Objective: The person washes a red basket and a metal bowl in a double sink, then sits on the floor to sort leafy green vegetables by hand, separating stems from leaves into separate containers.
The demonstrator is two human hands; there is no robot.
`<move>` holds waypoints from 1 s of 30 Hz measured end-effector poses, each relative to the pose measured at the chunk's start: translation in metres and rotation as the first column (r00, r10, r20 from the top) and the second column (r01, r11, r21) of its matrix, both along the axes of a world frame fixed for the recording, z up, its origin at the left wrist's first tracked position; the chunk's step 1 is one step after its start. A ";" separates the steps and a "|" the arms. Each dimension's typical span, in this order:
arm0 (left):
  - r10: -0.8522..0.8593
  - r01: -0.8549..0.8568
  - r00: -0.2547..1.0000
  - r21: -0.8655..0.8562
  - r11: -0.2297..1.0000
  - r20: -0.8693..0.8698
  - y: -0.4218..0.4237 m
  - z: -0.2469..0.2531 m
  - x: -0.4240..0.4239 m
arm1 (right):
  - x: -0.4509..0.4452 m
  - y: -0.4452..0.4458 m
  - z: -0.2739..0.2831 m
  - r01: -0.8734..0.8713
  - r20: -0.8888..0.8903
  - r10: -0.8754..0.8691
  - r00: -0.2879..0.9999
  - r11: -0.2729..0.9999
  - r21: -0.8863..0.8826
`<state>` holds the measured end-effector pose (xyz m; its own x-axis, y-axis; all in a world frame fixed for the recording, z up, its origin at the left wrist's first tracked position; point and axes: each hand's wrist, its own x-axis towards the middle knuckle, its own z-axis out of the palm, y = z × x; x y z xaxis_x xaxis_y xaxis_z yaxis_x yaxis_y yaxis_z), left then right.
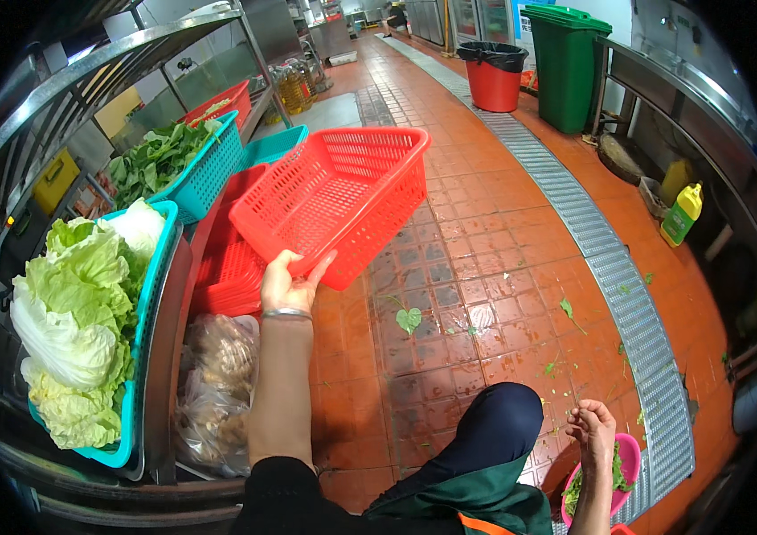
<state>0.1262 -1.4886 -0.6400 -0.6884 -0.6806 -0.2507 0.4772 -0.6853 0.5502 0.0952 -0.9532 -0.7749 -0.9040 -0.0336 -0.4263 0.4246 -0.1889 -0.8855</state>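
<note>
My left hand (pixel 288 287), with a bangle at the wrist, grips the near rim of a red perforated plastic basket (pixel 331 194). The basket is tilted in the air and nothing shows inside it. A stack of similar red baskets (pixel 228 267) sits on the lower shelf just left of that hand. At lower right my right hand (pixel 593 428) has its fingers curled; whether anything small is between them is unclear. Below it, partly covered by the forearm, a pink plastic container (pixel 629 455) on the floor holds leafy greens (pixel 619 471).
A metal rack (pixel 164 401) at left carries a turquoise basket (pixel 127 428) of lettuce-like heads (pixel 71 321), another of leafy greens (pixel 158 157), and plastic bags (pixel 218 388) below. Loose leaves (pixel 409 319) lie on wet tiles. A drain grate (pixel 572 207), red bucket (pixel 495 83) and green bin (pixel 562 73) stand rightward.
</note>
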 end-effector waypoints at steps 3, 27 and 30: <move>0.083 -0.083 0.995 -0.010 0.996 -0.063 -0.001 0.007 0.005 | 0.000 0.010 -0.016 0.009 0.044 -0.009 0.999 1.000 0.010; 0.703 -0.700 0.708 -0.190 0.688 -0.061 0.031 0.043 -0.048 | 0.017 0.049 -0.073 -0.017 0.193 0.019 0.981 1.000 -0.014; 0.743 -0.742 0.667 -0.139 0.656 -0.053 0.032 0.084 -0.093 | 0.025 0.064 -0.075 0.035 0.197 -0.033 0.980 0.999 -0.010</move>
<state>0.0328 -1.4566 -0.5560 0.0627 -0.9912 -0.1164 0.7891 -0.0222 0.6139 0.1201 -0.8889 -0.8497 -0.8033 -0.0109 -0.5955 0.5832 -0.2173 -0.7827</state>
